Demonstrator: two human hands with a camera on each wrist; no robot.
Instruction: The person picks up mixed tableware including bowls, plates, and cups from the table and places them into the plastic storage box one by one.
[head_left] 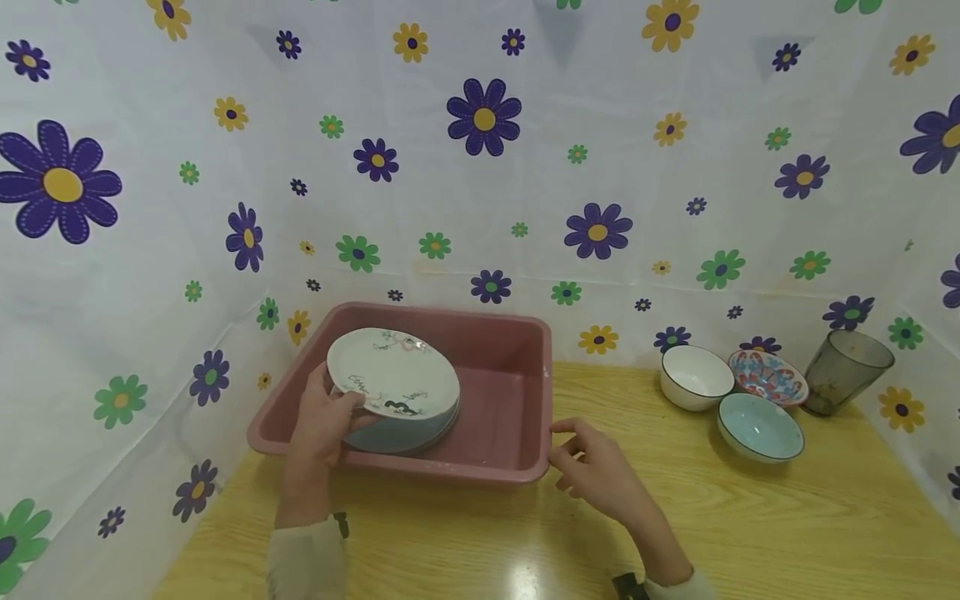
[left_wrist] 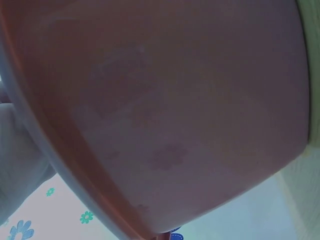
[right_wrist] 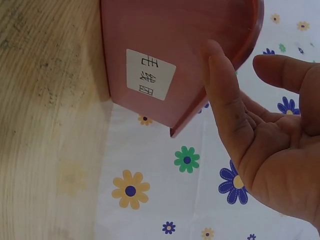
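Note:
In the head view, my left hand (head_left: 322, 417) grips the left edge of a white oval plate (head_left: 397, 367) with a painted pattern, thumb on top. The plate is tilted above the left part of a pink plastic basin (head_left: 495, 475). Directly under it are more dishes (head_left: 397, 437), mostly hidden, lying in the basin. My right hand (head_left: 596, 471) is at the basin's right rim with loosely bent fingers and nothing in it; whether a fingertip touches the rim, I cannot tell. A white label (right_wrist: 150, 74) with handwriting is on the basin's outer wall in the right wrist view.
On the wooden table (head_left: 465, 533), to the right, stand a white bowl (head_left: 696, 379), a red-and-blue patterned bowl (head_left: 768, 379), a light blue bowl (head_left: 760, 429) and a tilted grey glass (head_left: 846, 372). A flower-print sheet (head_left: 420, 183) hangs behind and at both sides.

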